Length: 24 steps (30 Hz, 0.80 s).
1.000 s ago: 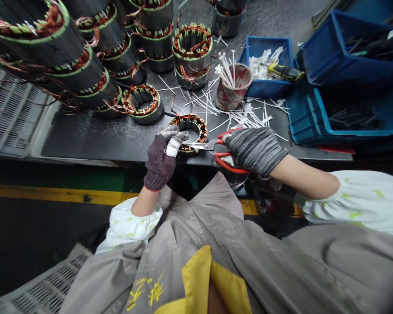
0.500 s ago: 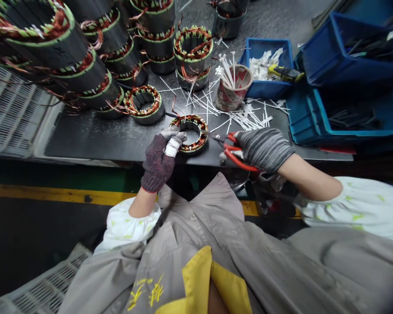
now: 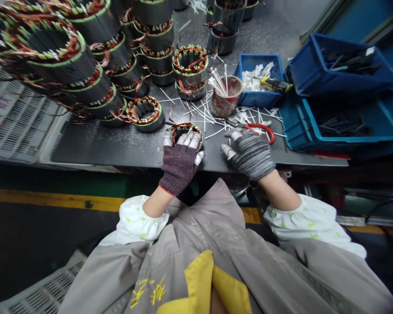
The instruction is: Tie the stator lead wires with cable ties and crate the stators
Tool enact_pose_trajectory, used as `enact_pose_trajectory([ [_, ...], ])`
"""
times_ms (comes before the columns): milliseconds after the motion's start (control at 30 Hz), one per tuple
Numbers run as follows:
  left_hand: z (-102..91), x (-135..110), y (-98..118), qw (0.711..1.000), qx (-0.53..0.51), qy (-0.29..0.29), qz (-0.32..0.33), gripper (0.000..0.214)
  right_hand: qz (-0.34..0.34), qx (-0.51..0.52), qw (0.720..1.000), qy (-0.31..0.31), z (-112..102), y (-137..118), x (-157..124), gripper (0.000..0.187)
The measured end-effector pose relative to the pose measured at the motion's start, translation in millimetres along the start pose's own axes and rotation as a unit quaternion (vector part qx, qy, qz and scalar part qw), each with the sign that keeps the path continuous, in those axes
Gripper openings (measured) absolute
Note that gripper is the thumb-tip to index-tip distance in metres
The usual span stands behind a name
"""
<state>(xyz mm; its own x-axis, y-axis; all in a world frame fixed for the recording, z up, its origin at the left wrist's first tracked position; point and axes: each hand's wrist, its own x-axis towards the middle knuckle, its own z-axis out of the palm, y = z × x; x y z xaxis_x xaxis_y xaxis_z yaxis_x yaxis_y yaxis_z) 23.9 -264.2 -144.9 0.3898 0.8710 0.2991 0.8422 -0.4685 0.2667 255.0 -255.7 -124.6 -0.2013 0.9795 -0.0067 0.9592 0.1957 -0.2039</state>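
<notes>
My left hand (image 3: 180,159), in a dark maroon glove with taped fingertips, lies over a small copper-wound stator (image 3: 185,129) near the bench's front edge, its fingers wrapped over the ring's near side. My right hand (image 3: 249,150), in a grey striped glove, hovers just right of it with fingers apart and nothing in them. Red-handled scissors (image 3: 263,129) lie on the bench just beyond that hand, partly hidden by it. Loose white cable ties (image 3: 212,115) are scattered behind the stator.
Tall stacks of wound stators (image 3: 72,65) fill the left and back of the dark bench (image 3: 101,141). A cup of cable ties (image 3: 225,92) stands mid-bench. Blue bins (image 3: 334,69) with parts and a yellow-handled tool (image 3: 275,83) sit at right. A grey crate (image 3: 9,113) is at left.
My right hand has put the red scissors down on the bench and opened. My left hand has shifted from the stator's left side to lie over it. The view tilted slightly.
</notes>
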Motion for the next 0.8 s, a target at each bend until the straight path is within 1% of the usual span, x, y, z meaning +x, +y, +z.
enact_pose_trajectory([
  [100, -6.4, -13.3, -7.5, 1.0, 0.026, 0.0, 0.003, 0.051, -0.083, 0.037, 0.996, 0.003, 24.1, -14.9, 6.3, 0.053],
  [167, -13.6, -22.3, -8.5, 0.998, 0.056, -0.007, -0.013, 0.054, -0.149, 0.048, 0.987, 0.021, 39.0, -15.5, 15.6, 0.056],
  [233, -20.5, -28.0, -7.1, 0.994, 0.094, -0.014, -0.046, 0.059, -0.187, 0.046, 0.981, 0.032, 53.6, -10.7, 25.9, 0.059],
  [300, -25.6, -27.7, -6.9, 0.988, 0.129, -0.042, -0.07, 0.055, -0.191, 0.037, 0.98, 0.037, 67.2, -4.7, 35.5, 0.059],
  [367, -29.9, -22.7, -10.7, 0.983, 0.143, -0.093, -0.069, 0.046, -0.195, 0.031, 0.979, 0.052, 76.9, -0.6, 41.4, 0.06],
  [400, -32.3, -19.9, -13.8, 0.982, 0.139, -0.115, -0.062, 0.043, -0.195, 0.032, 0.978, 0.061, 79.5, 0.1, 42.2, 0.061],
  [467, -38.4, -15.8, -21.8, 0.985, 0.108, -0.128, -0.052, 0.04, -0.193, 0.036, 0.978, 0.071, 80.9, -0.8, 40.3, 0.062],
  [500, -42.2, -14.8, -26.6, 0.989, 0.076, -0.118, -0.055, 0.039, -0.19, 0.038, 0.978, 0.072, 80.4, -2.0, 38.8, 0.062],
  [567, -51.6, -14.0, -37.9, 0.993, -0.02, -0.076, -0.088, 0.039, -0.186, 0.039, 0.979, 0.069, 79.0, -4.8, 37.6, 0.061],
  [633, -64.1, -11.4, -50.3, 0.984, -0.112, -0.029, -0.135, 0.042, -0.179, 0.038, 0.981, 0.068, 78.3, -6.6, 39.4, 0.06],
  [667, -71.1, -8.3, -56.1, 0.98, -0.135, -0.006, -0.147, 0.043, -0.177, 0.039, 0.981, 0.068, 78.2, -7.1, 40.7, 0.06],
  [700, -78.2, -3.4, -61.3, 0.98, -0.134, 0.018, -0.146, 0.045, -0.174, 0.04, 0.982, 0.067, 78.2, -7.5, 41.9, 0.061],
  [733, -84.6, 3.6, -66.0, 0.984, -0.11, 0.042, -0.134, 0.046, -0.173, 0.043, 0.982, 0.066, 78.2, -7.9, 42.6, 0.061],
  [800, -93.2, 23.7, -75.2, 0.99, -0.016, 0.087, -0.109, 0.046, -0.172, 0.049, 0.982, 0.063, 78.3, -8.6, 42.9, 0.061],
])
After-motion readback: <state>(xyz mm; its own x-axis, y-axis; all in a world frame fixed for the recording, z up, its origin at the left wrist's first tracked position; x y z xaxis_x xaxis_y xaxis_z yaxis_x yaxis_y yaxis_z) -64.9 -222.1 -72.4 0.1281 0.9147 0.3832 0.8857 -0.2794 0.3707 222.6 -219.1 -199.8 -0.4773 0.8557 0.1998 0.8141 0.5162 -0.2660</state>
